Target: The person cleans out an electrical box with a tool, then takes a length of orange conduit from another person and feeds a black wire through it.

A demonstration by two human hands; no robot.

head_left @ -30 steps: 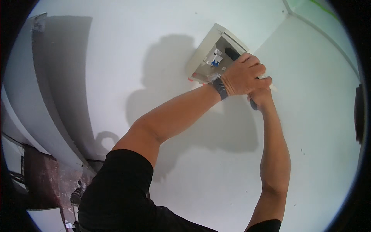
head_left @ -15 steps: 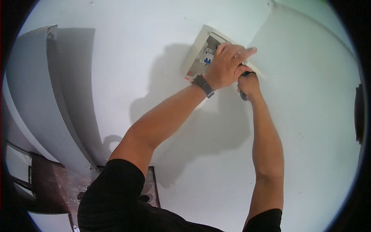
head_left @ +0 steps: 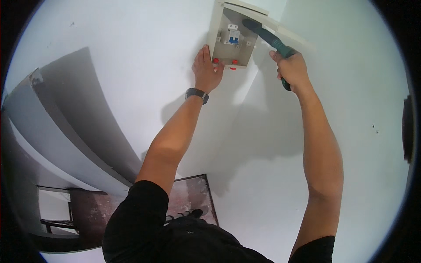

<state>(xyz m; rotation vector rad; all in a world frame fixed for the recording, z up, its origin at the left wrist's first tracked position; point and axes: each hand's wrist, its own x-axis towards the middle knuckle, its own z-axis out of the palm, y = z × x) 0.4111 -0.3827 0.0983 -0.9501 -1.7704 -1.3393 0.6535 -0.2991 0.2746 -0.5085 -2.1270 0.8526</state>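
A small beige electrical box (head_left: pixel 218 26) is set in the white wall, its cover off, with a white and blue breaker (head_left: pixel 232 35) inside and two red fittings (head_left: pixel 225 62) along its lower edge. My left hand (head_left: pixel 206 70), a dark watch on its wrist, presses against the wall at the box's lower left corner, fingers by the left red fitting. My right hand (head_left: pixel 291 70) grips a screwdriver (head_left: pixel 268 38) with a dark green handle, whose front end reaches into the box's upper right.
A white wall (head_left: pixel 131 65) fills most of the view. A grey curved panel (head_left: pixel 57 131) runs down the left side. Below lies a dusty reddish floor slab (head_left: pixel 193 197) and dark furniture (head_left: pixel 83 215) at lower left.
The view has tilted, so the box now sits higher in the picture. My left hand has come off the box front to its lower left corner. My right hand has raised the screwdriver into the box.
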